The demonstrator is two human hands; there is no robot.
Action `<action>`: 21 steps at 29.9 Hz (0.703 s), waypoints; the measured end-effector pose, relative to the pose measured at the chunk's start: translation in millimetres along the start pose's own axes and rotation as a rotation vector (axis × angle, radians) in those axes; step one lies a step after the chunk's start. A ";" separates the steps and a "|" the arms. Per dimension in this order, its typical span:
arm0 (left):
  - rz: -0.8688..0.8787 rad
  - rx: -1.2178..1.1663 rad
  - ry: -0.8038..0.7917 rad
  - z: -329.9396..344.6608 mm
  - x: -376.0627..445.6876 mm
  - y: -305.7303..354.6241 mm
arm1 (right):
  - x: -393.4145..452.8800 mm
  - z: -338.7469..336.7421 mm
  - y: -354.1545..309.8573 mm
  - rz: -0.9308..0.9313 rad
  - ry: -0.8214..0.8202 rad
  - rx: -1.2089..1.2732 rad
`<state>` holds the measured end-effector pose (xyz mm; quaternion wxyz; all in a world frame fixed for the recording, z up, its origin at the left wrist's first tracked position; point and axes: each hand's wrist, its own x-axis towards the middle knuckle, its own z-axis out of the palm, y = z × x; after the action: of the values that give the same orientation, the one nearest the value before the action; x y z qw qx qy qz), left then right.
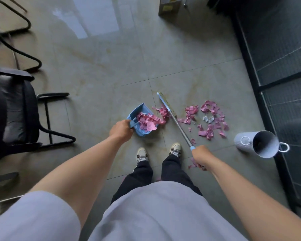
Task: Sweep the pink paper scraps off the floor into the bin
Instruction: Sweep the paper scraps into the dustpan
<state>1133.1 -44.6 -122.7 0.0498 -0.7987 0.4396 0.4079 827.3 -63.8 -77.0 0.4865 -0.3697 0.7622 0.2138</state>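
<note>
On the grey tiled floor (111,70) just ahead of the person's 2 shoes, the left hand (120,130) has its fingers curled around the handle of a blue dustpan (139,117), which rests on the tiles with its mouth turned to the right. Pink paper scraps (149,121) already fill much of the pan and spill over its lip. The right hand (201,158) grips the blue end of a metal broom handle (180,128) in a closed fist. That handle runs up and to the left to the broom head (165,101), which lies against the scraps at the pan's mouth. To the right of the broom, more pink scraps (210,119) lie scattered in a loose ring, with a small pale scrap (208,119) among them. A few stray bits sit near the right hand. Further right, a white bin (257,144) lies tipped on its side, its opening facing the camera, near a dark glass partition (281,58). Black chairs (14,108) stand at the left.
</note>
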 end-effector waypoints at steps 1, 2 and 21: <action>0.010 0.013 -0.006 1.4 1.7 2.3 | -1.3 4.9 -0.2 0.004 -0.011 0.008; 0.020 0.025 -0.012 3.2 2.8 4.7 | -4.7 8.6 -0.6 0.006 -0.027 0.019; -0.037 -0.063 0.087 -4.1 -4.9 1.4 | -35.1 -8.8 56.6 -0.089 -0.009 0.170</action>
<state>1133.1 -44.0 -116.2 0.0130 -0.8248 0.4134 0.3855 787.4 -21.4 -43.5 0.5286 -0.3597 0.7582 0.1282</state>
